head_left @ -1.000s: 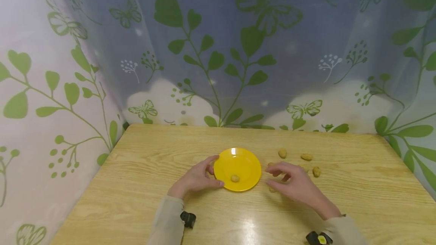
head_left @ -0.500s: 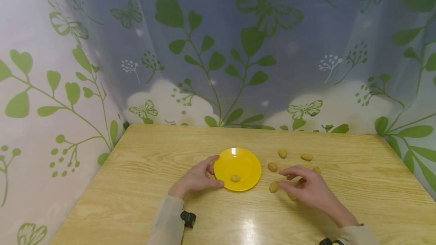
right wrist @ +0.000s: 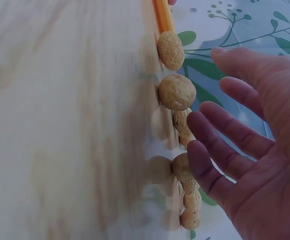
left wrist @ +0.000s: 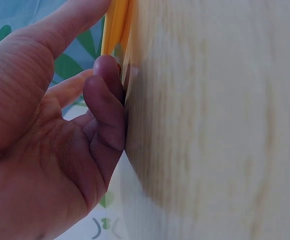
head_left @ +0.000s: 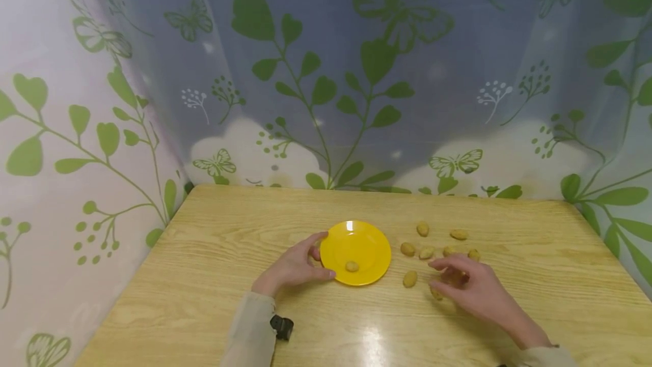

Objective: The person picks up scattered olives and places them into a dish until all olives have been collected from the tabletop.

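Note:
A round yellow plate lies on the wooden table, with one peanut in its shell in its lower part. My left hand holds the plate's left side; in the left wrist view the thumb reaches over the plate edge and the other fingers bend beneath. To the right, my right hand hovers low over scattered peanuts with fingers apart and nothing between them. A peanut shows by its thumb. In the right wrist view, a round-looking peanut stands beyond the fingertips, and others are partly covered by the fingers.
Several more peanuts lie between plate and right hand or behind it, among them a near peanut, a far peanut and a right peanut. A leaf-printed curtain hangs along the wooden table's back edge.
My right hand has drawn away from the plate, to the right and slightly nearer me, uncovering peanuts that it hid. The left hand, plate and peanut in it have stayed put.

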`<state>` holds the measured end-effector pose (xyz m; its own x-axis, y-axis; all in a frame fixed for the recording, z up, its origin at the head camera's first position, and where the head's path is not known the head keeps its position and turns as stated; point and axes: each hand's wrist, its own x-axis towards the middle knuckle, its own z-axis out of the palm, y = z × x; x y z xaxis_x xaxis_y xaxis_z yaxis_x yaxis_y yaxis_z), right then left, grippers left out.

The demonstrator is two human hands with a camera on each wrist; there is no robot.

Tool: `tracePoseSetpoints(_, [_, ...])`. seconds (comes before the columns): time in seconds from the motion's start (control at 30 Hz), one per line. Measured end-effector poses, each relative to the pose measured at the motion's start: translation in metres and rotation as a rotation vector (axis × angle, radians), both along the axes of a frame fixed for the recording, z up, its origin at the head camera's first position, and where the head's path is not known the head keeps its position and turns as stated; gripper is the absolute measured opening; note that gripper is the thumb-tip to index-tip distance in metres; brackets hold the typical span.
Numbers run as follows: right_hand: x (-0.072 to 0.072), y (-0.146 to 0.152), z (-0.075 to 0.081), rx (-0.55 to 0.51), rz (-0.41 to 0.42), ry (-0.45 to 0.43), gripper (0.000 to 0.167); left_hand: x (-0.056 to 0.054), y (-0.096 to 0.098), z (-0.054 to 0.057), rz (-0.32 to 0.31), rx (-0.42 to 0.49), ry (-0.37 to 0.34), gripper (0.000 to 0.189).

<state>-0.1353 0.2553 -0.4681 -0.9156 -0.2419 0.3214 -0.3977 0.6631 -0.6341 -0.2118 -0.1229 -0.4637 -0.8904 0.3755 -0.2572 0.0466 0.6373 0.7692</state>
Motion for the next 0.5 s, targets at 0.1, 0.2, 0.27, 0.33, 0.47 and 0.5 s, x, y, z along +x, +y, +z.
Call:
tracePoseSetpoints(0.1, [0.0014,0.0023,-0.0007,0.003,0.0,-0.055,0.028,0.0,-0.0001,0.0006,-0.003,0.001,0.001,0.092])
tracePoseSetpoints(0.2, [0.0019,0.0047,-0.0012,0.007,-0.006,-0.113,0.03,-0.0002,-0.0002,0.0006,-0.007,0.0,0.005,0.092])
tracePoseSetpoints(0.27, [0.0019,0.006,-0.0016,0.01,-0.007,-0.138,0.03,-0.0003,-0.0001,0.0009,-0.008,0.002,0.006,0.092])
tracePoseSetpoints(0.33, [0.0016,0.0068,-0.0015,0.011,0.001,-0.149,0.029,-0.0005,0.0,0.001,-0.008,0.002,0.005,0.092])
tracePoseSetpoints(0.47, [0.0015,0.0076,-0.0022,0.017,0.033,-0.145,0.029,-0.0003,0.0003,0.0015,-0.003,0.004,0.001,0.092])
tracePoseSetpoints(0.5, [0.0013,0.0079,-0.0022,0.018,0.041,-0.149,0.03,-0.0002,0.0003,0.0014,-0.002,0.005,0.0,0.092])
